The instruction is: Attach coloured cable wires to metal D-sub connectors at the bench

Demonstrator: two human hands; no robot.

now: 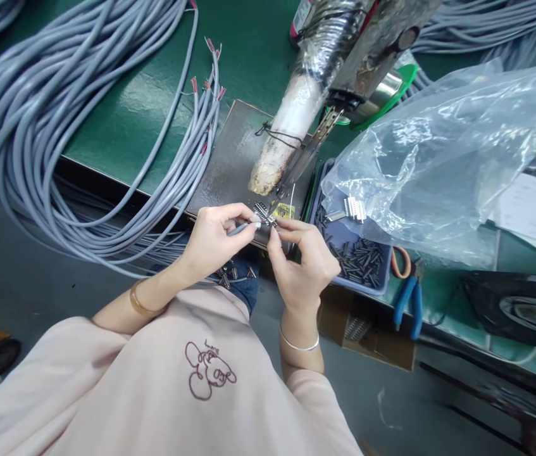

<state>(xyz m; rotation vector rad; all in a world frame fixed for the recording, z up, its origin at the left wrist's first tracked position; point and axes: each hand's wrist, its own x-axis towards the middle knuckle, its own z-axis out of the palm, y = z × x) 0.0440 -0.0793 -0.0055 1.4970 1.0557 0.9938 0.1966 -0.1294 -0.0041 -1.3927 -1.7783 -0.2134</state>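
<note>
My left hand [223, 239] pinches the end of a grey cable [238, 228] between thumb and fingers. Opposite it, my right hand [302, 256] pinches a small metal connector [266, 214] with rows of pins. The two hands are close together over the near edge of a dark metal plate [230, 149]. Just above the connector is the tip of a soldering iron [303, 155], beside a thick plastic-wrapped tube [286, 120] that points down at the plate. Where the wires meet the pins is too small to make out.
Coiled grey cables [16, 114] lie at the left. To the right are a blue bin [381, 285] of black sleeves, a clear plastic bag [438, 158], blue-handled pliers [405, 301] and a black fan [524, 310]. Below the bench edge sits a cardboard box [376, 345].
</note>
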